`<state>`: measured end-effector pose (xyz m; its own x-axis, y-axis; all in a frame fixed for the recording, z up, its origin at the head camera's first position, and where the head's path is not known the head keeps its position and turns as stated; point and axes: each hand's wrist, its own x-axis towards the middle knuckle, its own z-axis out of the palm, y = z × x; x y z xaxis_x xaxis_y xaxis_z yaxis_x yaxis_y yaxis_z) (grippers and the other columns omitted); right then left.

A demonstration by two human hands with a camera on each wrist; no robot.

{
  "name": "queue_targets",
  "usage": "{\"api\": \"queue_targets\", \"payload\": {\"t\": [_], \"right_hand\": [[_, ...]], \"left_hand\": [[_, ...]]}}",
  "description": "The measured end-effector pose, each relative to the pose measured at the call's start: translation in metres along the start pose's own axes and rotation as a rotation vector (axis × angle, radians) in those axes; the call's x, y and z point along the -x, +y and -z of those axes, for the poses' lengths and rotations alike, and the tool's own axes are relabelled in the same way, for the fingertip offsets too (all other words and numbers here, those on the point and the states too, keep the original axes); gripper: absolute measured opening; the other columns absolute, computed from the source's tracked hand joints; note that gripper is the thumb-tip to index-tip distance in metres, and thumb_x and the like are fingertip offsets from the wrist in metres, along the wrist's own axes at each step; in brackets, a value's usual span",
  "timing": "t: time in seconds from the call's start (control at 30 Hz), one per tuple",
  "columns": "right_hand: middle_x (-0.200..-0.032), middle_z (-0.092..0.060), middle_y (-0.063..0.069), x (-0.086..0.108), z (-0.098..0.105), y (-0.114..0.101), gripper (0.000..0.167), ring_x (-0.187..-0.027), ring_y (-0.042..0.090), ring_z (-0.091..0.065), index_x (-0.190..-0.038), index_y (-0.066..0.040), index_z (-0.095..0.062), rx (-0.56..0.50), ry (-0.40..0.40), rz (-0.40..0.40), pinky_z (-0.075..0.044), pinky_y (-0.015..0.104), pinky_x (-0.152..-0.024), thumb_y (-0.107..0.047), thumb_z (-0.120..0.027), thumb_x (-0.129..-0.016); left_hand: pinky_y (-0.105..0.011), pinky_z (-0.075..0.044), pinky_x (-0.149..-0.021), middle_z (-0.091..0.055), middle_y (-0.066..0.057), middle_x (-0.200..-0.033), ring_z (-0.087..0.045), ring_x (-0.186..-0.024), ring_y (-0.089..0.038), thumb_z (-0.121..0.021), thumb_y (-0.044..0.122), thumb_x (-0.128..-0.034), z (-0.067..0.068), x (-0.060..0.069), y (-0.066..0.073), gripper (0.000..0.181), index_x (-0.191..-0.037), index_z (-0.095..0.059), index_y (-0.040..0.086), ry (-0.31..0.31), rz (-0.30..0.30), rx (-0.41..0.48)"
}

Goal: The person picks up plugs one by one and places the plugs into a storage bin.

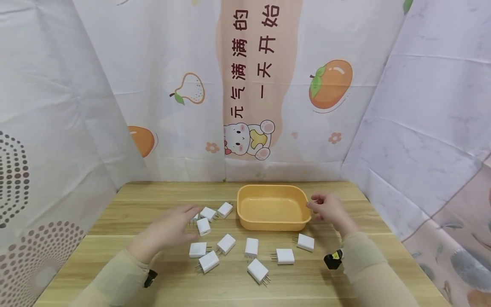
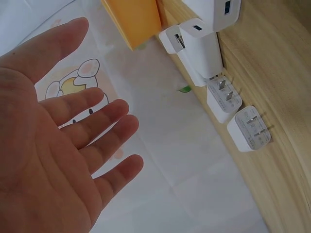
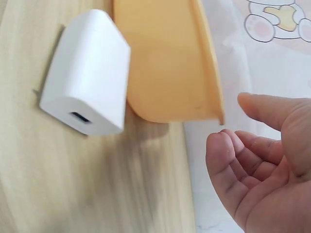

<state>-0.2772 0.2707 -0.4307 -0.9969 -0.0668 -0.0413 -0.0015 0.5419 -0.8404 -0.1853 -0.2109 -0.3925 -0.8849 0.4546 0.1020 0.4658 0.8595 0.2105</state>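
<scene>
My left hand [image 1: 170, 227] hovers over the left group of white charger plugs, fingers extended, holding nothing. In the left wrist view its palm [image 2: 43, 141] faces the camera, apart from the plugs. Near that hand lie a charger plug [image 1: 203, 227] and another plug [image 1: 208, 213]. At the right end of a yellow plastic basin [image 1: 257, 225] is my right hand [image 1: 329, 209]. The right wrist view shows its thumb and loosely bent fingers [image 3: 221, 155] spread apart beside the basin's rim [image 3: 214, 68], with nothing between them. A charger plug [image 1: 305, 242] lies just below that hand.
More charger plugs, some with prongs showing, lie across the wooden table [image 1: 307, 285], including one plug [image 1: 258, 271] near the front. Behind the table hangs a printed curtain [image 1: 184, 140]; a pale marbled curtain [image 1: 422, 128] borders the right side.
</scene>
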Motion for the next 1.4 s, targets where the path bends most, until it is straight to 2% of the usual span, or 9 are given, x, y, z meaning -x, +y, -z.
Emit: {"api": "queue_targets", "payload": {"t": [0.2,0.47,0.63,0.8,1.0,1.17,1.27,1.4], "right_hand": [[-0.096,-0.066,0.016,-0.002,-0.008,0.008,0.038,-0.072,0.022,-0.064,-0.125,0.016,-0.055,0.024,-0.010,0.001,-0.060,0.043,-0.065,-0.004,-0.068,-0.095],[-0.096,-0.066,0.018,-0.002,-0.009,0.007,0.038,-0.068,0.018,-0.062,-0.126,0.017,-0.054,0.032,-0.029,-0.002,-0.059,0.035,-0.060,-0.001,-0.065,-0.095],[-0.095,-0.066,0.017,-0.004,-0.010,0.009,0.038,-0.067,0.018,-0.062,-0.127,0.017,-0.054,0.016,-0.026,-0.011,-0.059,0.035,-0.059,0.000,-0.065,-0.095],[-0.095,-0.066,0.017,-0.006,-0.010,0.008,0.036,-0.066,0.018,-0.062,-0.127,0.015,-0.055,0.012,-0.016,-0.014,-0.059,0.036,-0.060,0.000,-0.064,-0.095],[-0.093,-0.066,0.016,-0.006,-0.010,0.007,0.035,-0.064,0.017,-0.062,-0.126,0.015,-0.055,0.024,-0.015,-0.009,-0.059,0.036,-0.059,0.000,-0.064,-0.095],[-0.093,-0.068,0.015,-0.005,-0.011,0.007,0.035,-0.065,0.019,-0.063,-0.126,0.015,-0.055,0.035,-0.014,-0.005,-0.060,0.037,-0.060,0.000,-0.064,-0.095],[-0.093,-0.067,0.016,-0.004,-0.011,0.008,0.036,-0.065,0.019,-0.063,-0.126,0.016,-0.055,0.031,-0.016,-0.002,-0.059,0.036,-0.059,0.000,-0.064,-0.095],[-0.092,-0.067,0.016,-0.003,-0.011,0.008,0.036,-0.065,0.018,-0.062,-0.126,0.016,-0.055,0.022,-0.018,-0.005,-0.059,0.036,-0.059,0.000,-0.064,-0.095]], "left_hand": [[-0.060,-0.039,-0.108,-0.051,-0.016,-0.148,-0.050,-0.133,-0.041,-0.079,0.042,-0.0866,-0.002,0.000,0.001,0.078,-0.149,-0.050,0.007,-0.007,0.007,-0.014],[-0.062,-0.036,-0.109,-0.052,-0.017,-0.147,-0.049,-0.133,-0.042,-0.079,0.041,-0.0870,0.001,0.002,0.002,0.076,-0.148,-0.051,0.007,-0.015,0.013,-0.013],[-0.057,-0.043,-0.106,-0.059,-0.017,-0.139,-0.056,-0.127,-0.039,-0.081,0.037,-0.0850,0.000,0.001,0.002,0.069,-0.142,-0.058,0.006,-0.026,-0.005,-0.004],[-0.057,-0.046,-0.102,-0.062,-0.017,-0.135,-0.059,-0.122,-0.039,-0.082,0.033,-0.0831,-0.001,0.001,0.003,0.064,-0.138,-0.062,0.006,-0.093,0.008,0.037],[-0.055,-0.043,-0.106,-0.059,-0.017,-0.139,-0.055,-0.129,-0.037,-0.082,0.025,-0.0828,-0.006,0.001,0.003,0.062,-0.137,-0.062,0.004,-0.177,0.029,0.085],[-0.053,-0.042,-0.108,-0.055,-0.018,-0.145,-0.052,-0.132,-0.036,-0.080,0.018,-0.0793,-0.013,0.002,0.004,0.059,-0.135,-0.064,0.007,-0.219,0.066,0.124],[-0.052,-0.044,-0.106,-0.057,-0.016,-0.141,-0.056,-0.127,-0.032,-0.080,0.016,-0.0777,-0.016,0.004,0.005,0.056,-0.131,-0.066,0.006,-0.227,0.063,0.135],[-0.046,-0.051,-0.095,-0.067,-0.007,-0.122,-0.062,-0.101,-0.019,-0.080,0.013,-0.0759,-0.021,0.005,0.005,0.051,-0.124,-0.069,0.005,-0.229,0.024,0.124]]}}
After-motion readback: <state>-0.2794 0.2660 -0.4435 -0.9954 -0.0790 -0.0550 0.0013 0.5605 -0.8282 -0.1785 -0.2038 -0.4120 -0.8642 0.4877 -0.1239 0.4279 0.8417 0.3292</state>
